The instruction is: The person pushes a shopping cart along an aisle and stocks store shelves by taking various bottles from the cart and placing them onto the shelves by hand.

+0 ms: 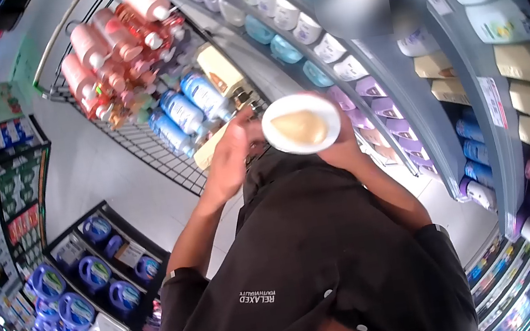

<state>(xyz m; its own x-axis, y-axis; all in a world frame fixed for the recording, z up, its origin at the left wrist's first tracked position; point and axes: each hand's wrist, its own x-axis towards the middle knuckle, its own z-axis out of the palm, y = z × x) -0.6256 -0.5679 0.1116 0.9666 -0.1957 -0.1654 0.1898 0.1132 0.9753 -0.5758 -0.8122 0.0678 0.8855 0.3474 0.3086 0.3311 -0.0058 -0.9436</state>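
Note:
My right hand (343,145) grips a white oval container (321,143) from its right side. A beige teardrop-shaped patch covers the middle of the face turned towards me; the exact kind of container is unclear. On the other side, my left hand (230,151) is raised with fingers apart and slightly blurred, close to the container's left edge and holding nothing visible. Just beyond my hands stands a black wire shopping cart (138,158). It carries several pink pump bottles (115,34), blue-and-white bottles (183,110) and beige bottles (218,70).
Grey shelves (395,71) with rows of white, teal, purple and beige bottles run along my right. At lower left, a black display stand (61,247) bears purple detergent jugs (94,272). Pale tiled floor (125,193) lies between stand and cart.

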